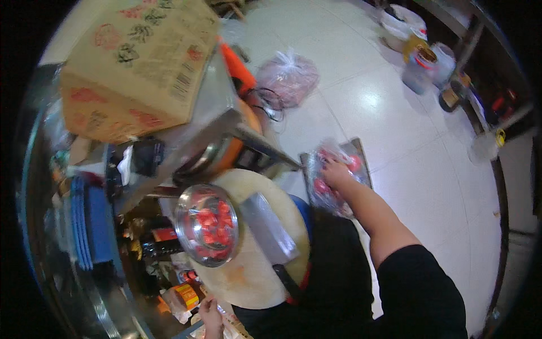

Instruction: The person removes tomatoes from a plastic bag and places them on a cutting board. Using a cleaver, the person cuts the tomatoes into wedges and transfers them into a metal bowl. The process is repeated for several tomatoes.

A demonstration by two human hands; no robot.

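My right hand [335, 171] reaches onto a clear plastic bag [326, 199] of round red items, perhaps tomatoes, on a dark-edged tray or crate. Its fingers are blurred against the bag, and a grip is not clear. At the bottom left, my left hand [210, 312] is beside the rim of the round chopping board [250, 292], its fingers partly hidden. On the board lies a cleaver [271, 229] with a black handle, its broad blade flat. Left of the blade, a steel bowl [180, 229] holds cut red pieces [211, 229], overlapping the board's edge.
A large cardboard box [139, 63] rests on a metal table [220, 89] at upper left. A tied plastic bag [288, 80] is on the tiled floor beyond. Blue trays [99, 220] stand at left. A white bucket [402, 21] and jars [419, 70] stand at upper right.
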